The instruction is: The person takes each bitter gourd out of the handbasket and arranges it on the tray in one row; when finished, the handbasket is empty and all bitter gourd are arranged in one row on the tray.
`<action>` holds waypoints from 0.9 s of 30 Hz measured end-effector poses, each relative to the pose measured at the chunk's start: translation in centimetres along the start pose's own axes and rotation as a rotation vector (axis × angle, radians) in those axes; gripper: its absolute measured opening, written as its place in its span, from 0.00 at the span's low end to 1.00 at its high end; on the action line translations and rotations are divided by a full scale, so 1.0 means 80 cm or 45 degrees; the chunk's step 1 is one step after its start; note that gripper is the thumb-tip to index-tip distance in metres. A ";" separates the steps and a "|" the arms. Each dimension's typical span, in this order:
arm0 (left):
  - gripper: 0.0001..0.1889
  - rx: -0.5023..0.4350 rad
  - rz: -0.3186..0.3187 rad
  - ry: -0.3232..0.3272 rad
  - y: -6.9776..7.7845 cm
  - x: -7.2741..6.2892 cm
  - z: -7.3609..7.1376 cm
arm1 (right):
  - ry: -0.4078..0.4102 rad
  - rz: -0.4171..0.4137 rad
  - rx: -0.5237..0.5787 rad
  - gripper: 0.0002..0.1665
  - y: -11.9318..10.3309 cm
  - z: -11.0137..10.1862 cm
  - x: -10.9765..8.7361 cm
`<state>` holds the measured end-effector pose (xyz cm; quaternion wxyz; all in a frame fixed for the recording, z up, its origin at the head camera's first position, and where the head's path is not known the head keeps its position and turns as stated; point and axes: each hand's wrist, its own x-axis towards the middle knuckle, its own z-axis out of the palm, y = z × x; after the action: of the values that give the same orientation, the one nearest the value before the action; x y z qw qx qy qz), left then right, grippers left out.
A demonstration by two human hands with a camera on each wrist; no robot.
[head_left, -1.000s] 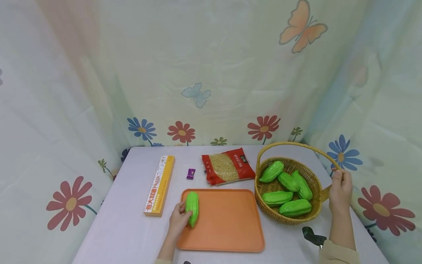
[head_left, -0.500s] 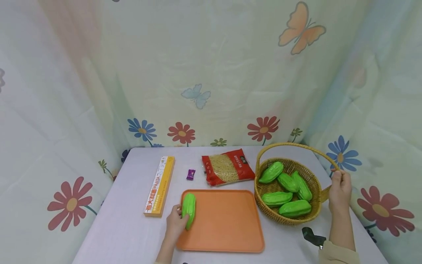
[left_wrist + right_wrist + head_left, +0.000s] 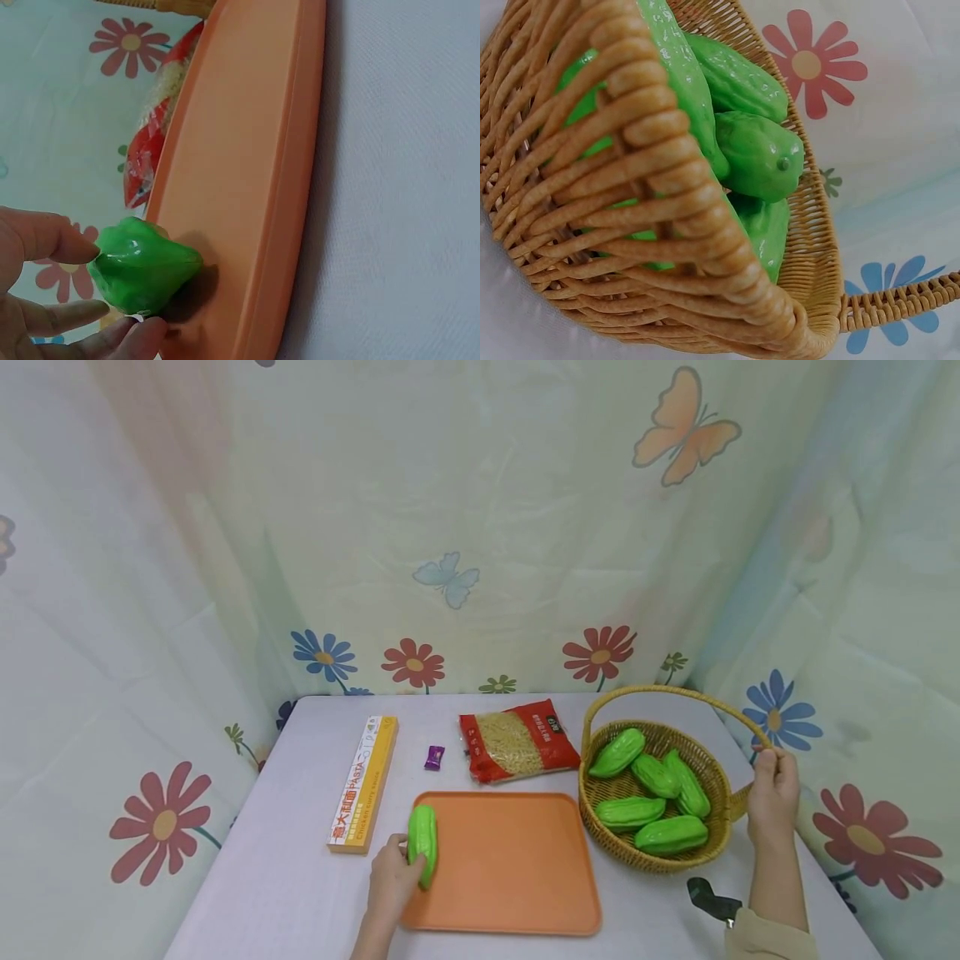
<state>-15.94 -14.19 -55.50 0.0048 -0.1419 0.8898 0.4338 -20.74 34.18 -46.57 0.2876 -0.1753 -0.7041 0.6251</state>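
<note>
My left hand (image 3: 395,878) pinches a bright green bitter melon (image 3: 423,842) between thumb and fingers, at the left edge of an orange tray (image 3: 517,868). In the left wrist view the melon (image 3: 142,266) points its tapered end toward the tray floor (image 3: 232,150) and casts a shadow there; whether it touches I cannot tell. On the right, my right hand (image 3: 774,793) grips the arched handle (image 3: 675,691) of a wicker basket (image 3: 648,857). Several more bitter melons (image 3: 671,834) lie in the basket. The right wrist view shows the woven wall (image 3: 645,247) and melons (image 3: 761,154), but not the hand.
A yellow and white pasta box (image 3: 363,785) lies left of the tray. Behind the tray are a small purple wrapped candy (image 3: 434,757) and a red bag of pasta (image 3: 519,741). A floral curtain (image 3: 510,527) encloses the white table (image 3: 292,877) at the back and sides.
My left hand has moved slightly left and toward me with the bitter melon, bringing it to the tray's left rim. The right hand and basket stay in place.
</note>
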 end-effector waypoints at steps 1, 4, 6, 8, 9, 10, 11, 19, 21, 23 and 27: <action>0.26 0.000 -0.001 0.000 0.000 0.001 -0.001 | -0.002 -0.007 0.002 0.13 0.000 0.000 0.000; 0.28 0.004 -0.017 0.009 0.001 0.004 -0.002 | -0.007 -0.027 0.015 0.13 0.000 0.001 0.000; 0.29 0.024 -0.022 0.018 0.002 0.005 -0.002 | -0.007 -0.039 0.022 0.13 0.001 0.001 0.000; 0.31 0.048 -0.033 0.022 0.002 0.007 -0.002 | -0.007 -0.046 0.031 0.12 0.002 0.001 0.000; 0.32 0.061 -0.038 0.024 0.002 0.007 -0.001 | -0.006 -0.051 0.028 0.12 0.003 0.001 0.000; 0.32 0.073 -0.040 0.028 0.001 0.008 -0.001 | -0.006 -0.056 0.026 0.12 0.003 0.001 0.001; 0.33 0.086 -0.043 0.032 0.001 0.008 0.000 | -0.006 -0.061 0.014 0.12 0.004 0.001 0.001; 0.34 0.106 -0.028 0.059 -0.004 0.008 0.005 | 0.003 -0.084 -0.025 0.13 0.003 -0.001 0.000; 0.34 0.098 -0.023 0.055 -0.003 0.008 0.005 | 0.007 -0.085 -0.003 0.12 0.002 -0.001 0.000; 0.34 0.099 -0.011 0.062 -0.001 0.008 0.004 | 0.008 -0.088 0.006 0.12 0.001 -0.001 -0.001; 0.33 0.113 0.031 0.077 0.007 0.007 0.001 | 0.013 -0.078 0.072 0.11 -0.001 -0.002 -0.001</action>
<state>-16.66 -13.98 -55.21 -0.0212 -0.1438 0.9095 0.3895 -20.55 34.27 -46.48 0.3150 -0.1488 -0.6897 0.6348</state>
